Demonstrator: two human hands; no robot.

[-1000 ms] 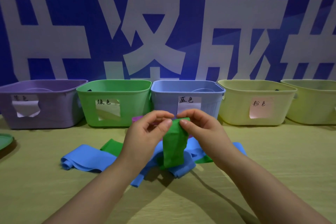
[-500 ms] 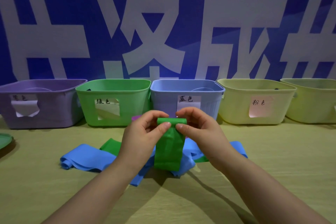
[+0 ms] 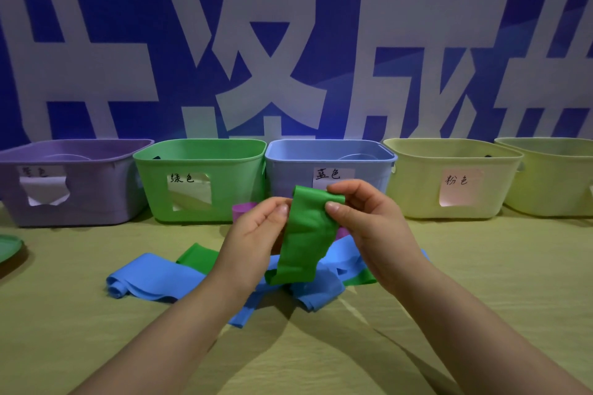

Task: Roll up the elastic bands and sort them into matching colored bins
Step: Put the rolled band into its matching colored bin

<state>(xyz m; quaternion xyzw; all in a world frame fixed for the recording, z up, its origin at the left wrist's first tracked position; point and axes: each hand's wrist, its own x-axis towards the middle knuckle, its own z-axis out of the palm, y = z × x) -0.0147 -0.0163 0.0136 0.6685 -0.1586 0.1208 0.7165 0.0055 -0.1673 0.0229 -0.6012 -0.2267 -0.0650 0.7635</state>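
Note:
A green elastic band (image 3: 305, 240) hangs upright in front of me, its lower end trailing onto the table. My left hand (image 3: 256, 234) pinches its left edge near the top. My right hand (image 3: 365, 221) pinches the top right corner. Under it lies a crumpled blue band (image 3: 160, 276) with more green band (image 3: 195, 258) beneath, and a purple band (image 3: 242, 208) peeks out behind my left hand. Along the back stand a purple bin (image 3: 80, 196), a green bin (image 3: 199, 154), a blue bin (image 3: 321, 151) and a labelled yellow bin (image 3: 449, 157).
A second yellow bin (image 3: 552, 176) stands at the far right. A green plate (image 3: 8, 245) shows at the left table edge. A blue banner wall with large white characters rises right behind the bins. Yellow-green cloth (image 3: 497, 266) covers the table.
The band's top has spread wider and flatter between my hands. My right hand lifted and moved slightly right; the top edge now stands higher, in front of the blue bin's label.

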